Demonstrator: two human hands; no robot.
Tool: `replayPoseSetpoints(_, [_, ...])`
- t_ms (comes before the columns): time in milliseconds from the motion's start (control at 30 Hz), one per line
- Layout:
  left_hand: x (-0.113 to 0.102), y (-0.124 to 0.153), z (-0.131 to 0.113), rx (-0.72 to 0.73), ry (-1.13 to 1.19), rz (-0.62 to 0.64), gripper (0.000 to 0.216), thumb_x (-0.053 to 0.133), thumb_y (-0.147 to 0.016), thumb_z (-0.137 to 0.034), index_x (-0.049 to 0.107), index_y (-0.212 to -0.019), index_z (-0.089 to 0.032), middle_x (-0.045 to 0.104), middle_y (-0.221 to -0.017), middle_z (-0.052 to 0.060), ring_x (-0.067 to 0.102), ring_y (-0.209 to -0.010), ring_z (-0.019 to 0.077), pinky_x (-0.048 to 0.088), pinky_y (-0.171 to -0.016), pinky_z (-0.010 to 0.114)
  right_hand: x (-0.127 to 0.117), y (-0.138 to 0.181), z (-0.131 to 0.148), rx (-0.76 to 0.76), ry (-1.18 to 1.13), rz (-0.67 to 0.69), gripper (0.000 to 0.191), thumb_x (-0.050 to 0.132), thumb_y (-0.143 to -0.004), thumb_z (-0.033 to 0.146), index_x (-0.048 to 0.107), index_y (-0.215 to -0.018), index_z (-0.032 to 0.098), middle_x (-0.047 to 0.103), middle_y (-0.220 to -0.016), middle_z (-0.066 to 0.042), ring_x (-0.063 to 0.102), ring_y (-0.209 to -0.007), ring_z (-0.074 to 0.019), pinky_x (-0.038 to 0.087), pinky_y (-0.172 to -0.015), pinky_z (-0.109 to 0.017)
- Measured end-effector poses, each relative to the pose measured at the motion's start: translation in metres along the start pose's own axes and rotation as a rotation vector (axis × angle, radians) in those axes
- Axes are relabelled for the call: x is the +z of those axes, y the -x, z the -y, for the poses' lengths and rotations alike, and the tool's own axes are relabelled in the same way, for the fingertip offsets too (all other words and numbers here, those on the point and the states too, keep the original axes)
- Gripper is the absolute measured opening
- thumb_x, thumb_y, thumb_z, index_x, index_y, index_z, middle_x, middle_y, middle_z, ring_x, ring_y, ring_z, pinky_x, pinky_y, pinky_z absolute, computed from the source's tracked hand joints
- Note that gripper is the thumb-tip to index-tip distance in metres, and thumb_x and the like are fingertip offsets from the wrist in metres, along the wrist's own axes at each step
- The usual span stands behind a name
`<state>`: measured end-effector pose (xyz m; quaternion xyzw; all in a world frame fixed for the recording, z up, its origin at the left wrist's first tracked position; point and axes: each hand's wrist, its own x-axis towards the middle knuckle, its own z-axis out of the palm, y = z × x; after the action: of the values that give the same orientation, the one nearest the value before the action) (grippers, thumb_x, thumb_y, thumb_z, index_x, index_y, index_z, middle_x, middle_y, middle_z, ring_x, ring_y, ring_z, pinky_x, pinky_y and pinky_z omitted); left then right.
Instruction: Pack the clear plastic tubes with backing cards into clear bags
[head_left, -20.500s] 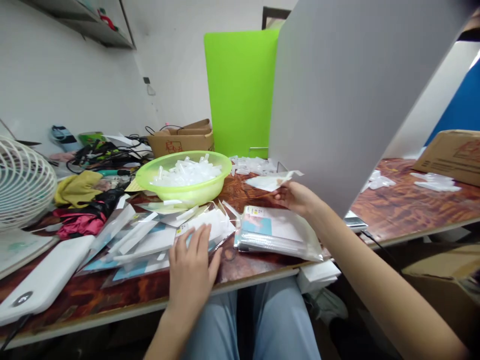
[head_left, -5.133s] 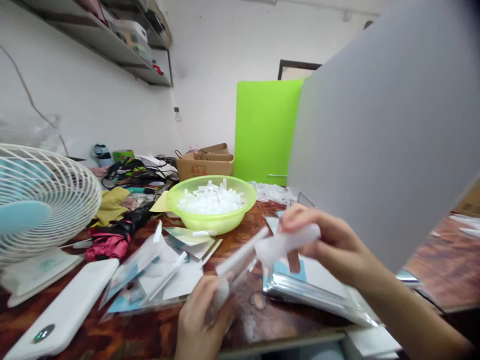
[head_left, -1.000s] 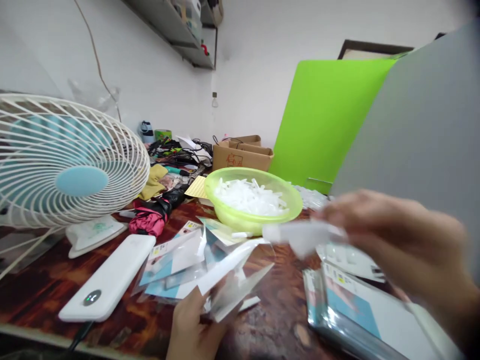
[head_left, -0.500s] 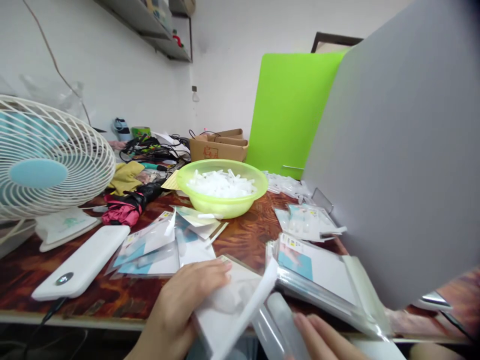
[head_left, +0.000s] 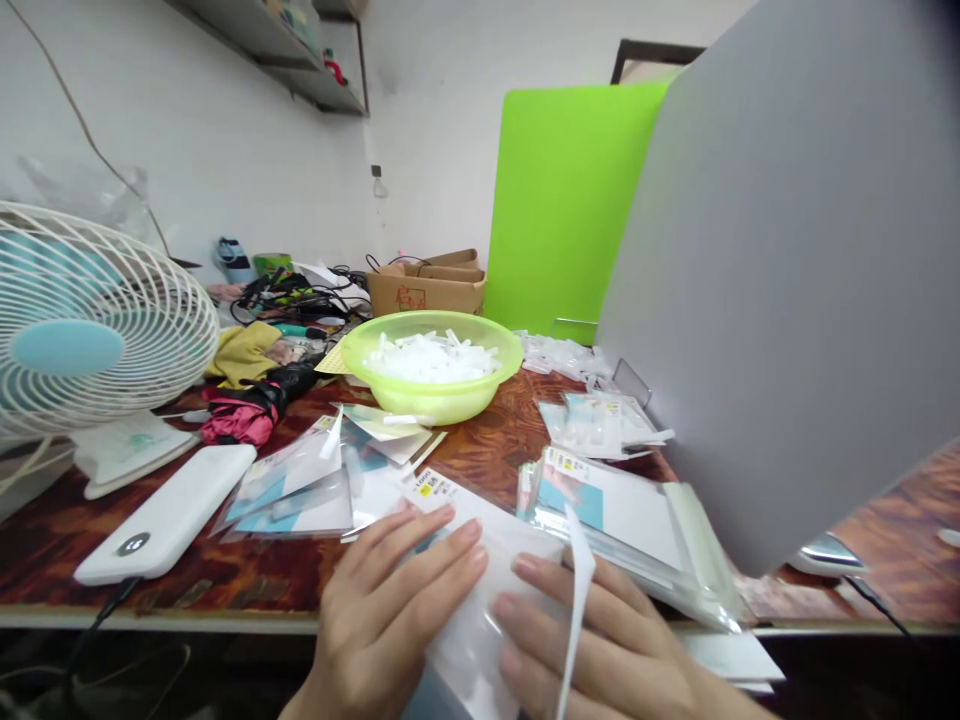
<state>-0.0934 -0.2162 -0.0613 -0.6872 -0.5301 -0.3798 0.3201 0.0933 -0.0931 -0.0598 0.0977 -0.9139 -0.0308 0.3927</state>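
A clear plastic packet with a printed white card (head_left: 480, 560) lies at the front edge of the table, angled toward me. My left hand (head_left: 401, 590) rests on its left side, open, fingers stretched flat across the surface; its thumb is hidden. From the right, my right hand (head_left: 600, 630) lies on the packet's lower part, fingers apart and extended. A white strip-like flap (head_left: 577, 600) stands up in front of the right hand's fingers and partly covers them. Just left are several similar card packets (head_left: 300, 480), fanned out. A stack of packets (head_left: 607, 510) sits to the right.
Behind the packets stands a yellow-green bowl (head_left: 435, 395) full of small white plastic pieces. A white power bank (head_left: 169, 515) and a fan (head_left: 97, 330) are at left. A tall grey panel (head_left: 772, 280) rises at right. More packets (head_left: 596, 425) lie beside it.
My left hand has flattened over the packet. The right hand has moved up onto it from the clear sleeve below. The view has shifted slightly; the packet's printed top corner now shows.
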Motion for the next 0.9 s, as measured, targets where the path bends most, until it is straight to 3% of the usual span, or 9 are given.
replayPoseSetpoints(133, [0.012, 0.006, -0.007, -0.049, -0.029, -0.071, 0.032, 0.041, -0.094, -0.017, 0.058, -0.120, -0.013, 0.071, -0.110, 0.012, 0.055, -0.122, 0.0217, 0.046, -0.099, 0.040, 0.035, 0.006, -0.009, 0.059, 0.040, -0.215, 0.031, 0.053, -0.088, 0.046, 0.068, -0.110, 0.032, 0.071, -0.116, 0.001, 0.061, -0.117, -0.0233, 0.034, -0.115, -0.041])
replayPoseSetpoints(267, [0.015, 0.014, -0.008, -0.095, 0.058, -0.029, 0.036, 0.043, -0.094, -0.019, 0.055, -0.127, -0.014, 0.069, -0.117, 0.012, 0.054, -0.123, 0.0230, 0.048, -0.098, 0.039, 0.045, 0.010, -0.002, 0.165, 0.034, -0.402, 0.033, 0.043, -0.093, 0.049, 0.068, -0.108, 0.033, 0.075, -0.103, 0.000, 0.066, -0.110, -0.0241, 0.025, -0.118, -0.048])
replayPoseSetpoints(333, [0.015, 0.018, -0.008, -0.102, 0.077, -0.011, 0.036, 0.039, -0.095, -0.019, 0.055, -0.127, -0.013, 0.068, -0.118, 0.012, 0.053, -0.124, 0.0228, 0.046, -0.100, 0.040, 0.041, 0.004, -0.002, 0.144, 0.000, -0.383, 0.043, 0.033, -0.097, 0.050, 0.067, -0.110, 0.027, 0.077, -0.097, -0.001, 0.066, -0.108, -0.0235, 0.012, -0.119, -0.052])
replayPoseSetpoints(400, [0.016, 0.023, -0.007, -0.124, 0.040, 0.012, 0.036, 0.034, -0.097, -0.019, 0.057, -0.125, -0.015, 0.068, -0.118, 0.010, 0.052, -0.125, 0.0211, 0.041, -0.104, 0.040, 0.033, -0.004, -0.006, 0.088, -0.068, -0.268, 0.047, 0.033, -0.097, 0.052, 0.066, -0.111, 0.022, 0.076, -0.098, -0.003, 0.064, -0.111, -0.0228, 0.005, -0.120, -0.051])
replayPoseSetpoints(467, [0.018, 0.027, -0.007, -0.123, 0.030, 0.032, 0.036, 0.034, -0.097, -0.018, 0.057, -0.124, -0.015, 0.068, -0.118, 0.010, 0.052, -0.125, 0.0196, 0.040, -0.105, 0.038, 0.021, -0.011, -0.011, 0.049, -0.141, -0.159, 0.039, 0.044, -0.094, 0.049, 0.066, -0.107, 0.020, 0.075, -0.104, -0.004, 0.062, -0.114, -0.0216, 0.011, -0.120, -0.046])
replayPoseSetpoints(567, [0.022, 0.028, -0.011, -0.110, 0.086, 0.050, 0.037, 0.035, -0.097, -0.019, 0.053, -0.128, -0.012, 0.066, -0.120, 0.013, 0.049, -0.128, 0.0204, 0.042, -0.104, 0.037, 0.002, -0.010, -0.014, 0.104, -0.144, -0.168, 0.015, 0.053, -0.091, 0.025, 0.067, -0.096, 0.022, 0.075, -0.099, -0.002, 0.065, -0.105, -0.0186, 0.031, -0.112, -0.039])
replayPoseSetpoints(700, [0.023, 0.019, -0.010, -0.096, 0.118, 0.013, 0.037, 0.048, -0.094, -0.024, 0.049, -0.128, -0.011, 0.065, -0.121, 0.014, 0.047, -0.129, 0.0222, 0.043, -0.104, 0.039, -0.030, 0.006, -0.028, 0.096, 0.060, -0.059, 0.025, 0.051, -0.087, 0.013, 0.069, -0.100, 0.024, 0.077, -0.091, 0.002, 0.068, -0.088, -0.0205, 0.039, -0.094, -0.039])
replayPoseSetpoints(800, [0.020, 0.024, 0.011, -0.235, -0.103, 0.055, 0.048, 0.059, -0.088, -0.033, 0.048, -0.130, -0.013, 0.065, -0.122, 0.013, 0.054, -0.121, 0.0234, 0.045, -0.100, 0.039, -0.058, 0.010, -0.060, 0.133, 0.224, -0.044, 0.025, 0.058, -0.083, 0.017, 0.068, -0.103, 0.029, 0.076, -0.086, -0.001, 0.066, -0.082, -0.0259, 0.042, -0.078, -0.043])
replayPoseSetpoints(900, [0.018, 0.046, 0.040, -0.434, -0.430, 0.221, 0.047, 0.052, -0.089, -0.046, 0.056, -0.124, -0.014, 0.065, -0.121, 0.014, 0.059, -0.110, 0.0290, 0.049, -0.089, 0.043, -0.077, -0.003, -0.096, 0.198, 0.376, -0.161, 0.016, 0.062, -0.083, 0.022, 0.065, -0.093, 0.033, 0.071, -0.074, -0.003, 0.063, -0.074, -0.0281, 0.042, -0.068, -0.043])
